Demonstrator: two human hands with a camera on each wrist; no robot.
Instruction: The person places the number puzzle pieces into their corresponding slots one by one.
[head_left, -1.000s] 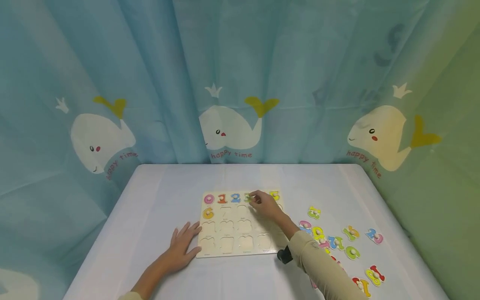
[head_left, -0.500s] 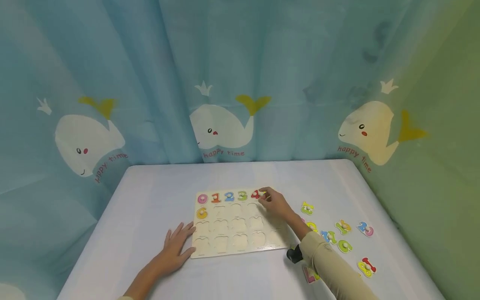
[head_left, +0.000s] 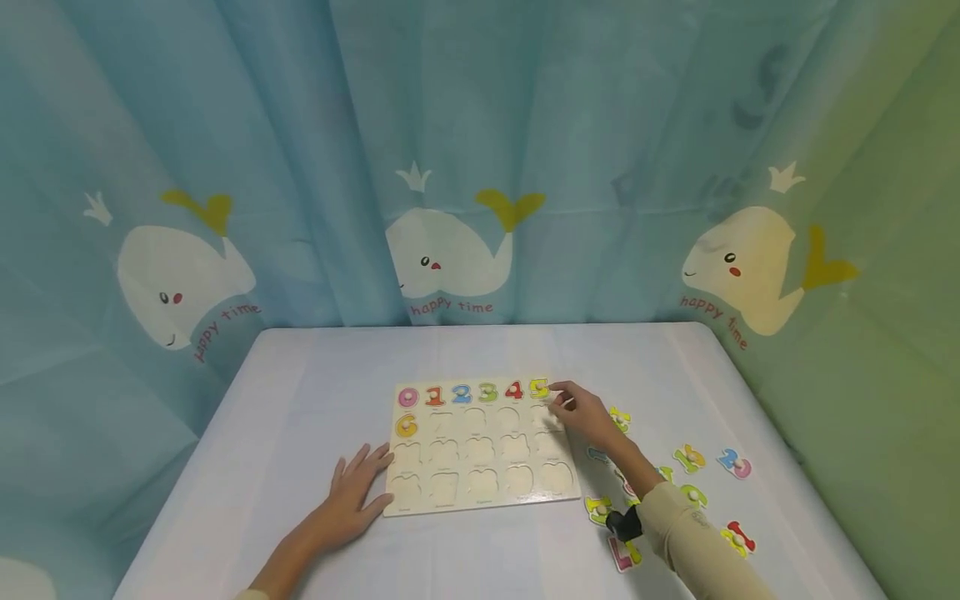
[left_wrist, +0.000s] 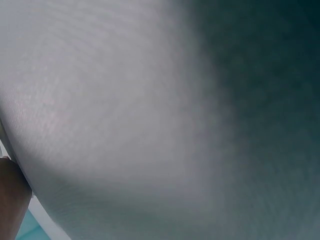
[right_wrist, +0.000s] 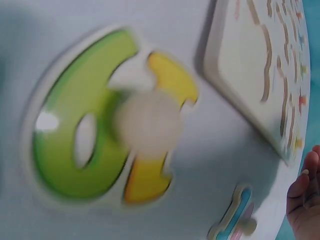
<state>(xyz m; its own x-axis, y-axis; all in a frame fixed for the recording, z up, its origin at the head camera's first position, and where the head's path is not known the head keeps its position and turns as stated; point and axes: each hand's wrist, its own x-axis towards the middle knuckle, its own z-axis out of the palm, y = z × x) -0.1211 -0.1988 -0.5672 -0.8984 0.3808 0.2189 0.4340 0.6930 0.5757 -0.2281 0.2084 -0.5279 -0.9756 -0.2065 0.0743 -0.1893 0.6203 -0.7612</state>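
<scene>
Our right hand [head_left: 588, 414] has moved right along the far row of the board [head_left: 480, 492]: a second ago it was at the 3, half a second ago at the 4, and now it sits just right of the yellow 5 [head_left: 539, 388]. Its fingers are loosely curled and, as far as we can tell, hold nothing. The far row now reads 0 to 5, with the 6 [head_left: 407, 427] below at the left, so the remaining cut-outs stand vacant. Our left hand [head_left: 355, 493] stays flat, fingers spread, touching the board's near left corner.

The board is pale, flat wood with shaped recesses. Loose pieces [head_left: 690, 457] lie on the right of the table [head_left: 300, 392]: flat, bright, glossy numbers, each with a round pale knob, such as the green-and-yellow 10 [right_wrist: 105, 117] close under our right wrist. The cloth looks smooth and matte.
</scene>
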